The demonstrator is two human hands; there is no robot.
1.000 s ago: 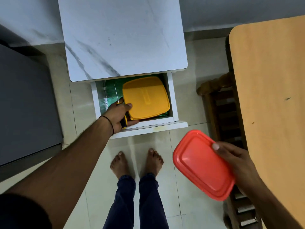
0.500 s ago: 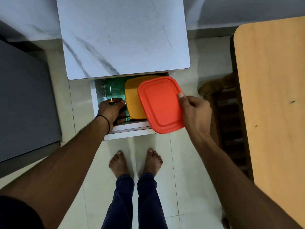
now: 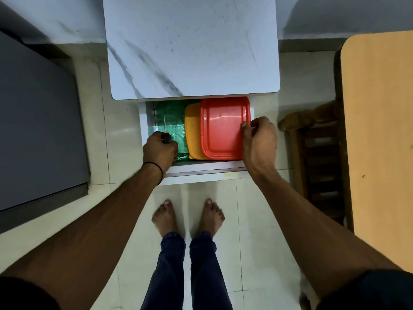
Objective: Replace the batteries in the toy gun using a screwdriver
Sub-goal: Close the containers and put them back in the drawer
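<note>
Screwdriver (image 3: 165, 138) sat in the left part of the open drawer (image 3: 143, 121), over crinkled green plastic (image 3: 172, 117), its black handle clenched in the left hand (image 3: 159, 153). The thin shaft, faint in the dim light, seemed to point toward the back. Just beside it lay a yellow container (image 3: 192, 133), overlapped by a red container (image 3: 221, 128) that the right hand (image 3: 259, 139) pinched at its right edge.

A home: bare feet (image 3: 165, 217) on tiles (image 3: 257, 209), drawer cabinet (image 3: 192, 48), wooden chair (image 3: 319, 153).

Grips the screwdriver (image 3: 165, 138) with the left hand (image 3: 159, 151) at nine o'clock in the open drawer (image 3: 201, 170), pinches with the right hand (image 3: 259, 139) the three o'clock edge of the red container (image 3: 223, 128) lying over the yellow container (image 3: 192, 135).
</note>
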